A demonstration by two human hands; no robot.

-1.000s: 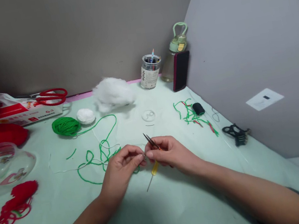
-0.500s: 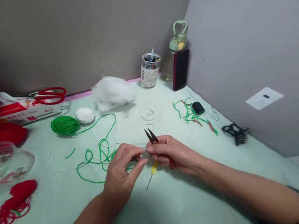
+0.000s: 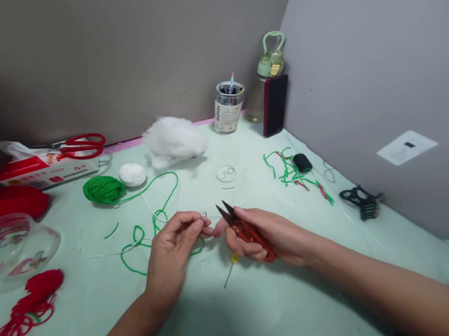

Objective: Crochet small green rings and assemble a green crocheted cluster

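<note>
My right hand point(image 3: 257, 237) is wrapped round red-handled thread snips point(image 3: 249, 234), whose dark blades point up and away, apart at the tips. My left hand point(image 3: 177, 244) faces it with thumb and forefinger pinched together. A small dark loop point(image 3: 204, 215) shows at those fingertips, too fine to name. The fingertips of both hands nearly meet. Below my right hand lies a yellow-handled tool with a thin metal shaft point(image 3: 228, 277), its handle partly hidden. Loose green yarn point(image 3: 137, 234) lies beside and behind my left hand, running from a green ball point(image 3: 103, 189).
White stuffing point(image 3: 174, 139), a white yarn ball point(image 3: 132, 174) and a pen can point(image 3: 227, 111) stand behind. To the right are yarn scraps point(image 3: 294, 173), a black spool point(image 3: 302, 163), a phone point(image 3: 276, 105) and a bottle point(image 3: 257, 93). Left are red yarn point(image 3: 40, 290) and a clear bowl point(image 3: 43, 244).
My right hand has turned, showing more of the snips' red handles, and its forefinger now reaches toward my left hand. My left thumb and forefinger have closed together. The view has shifted slightly.
</note>
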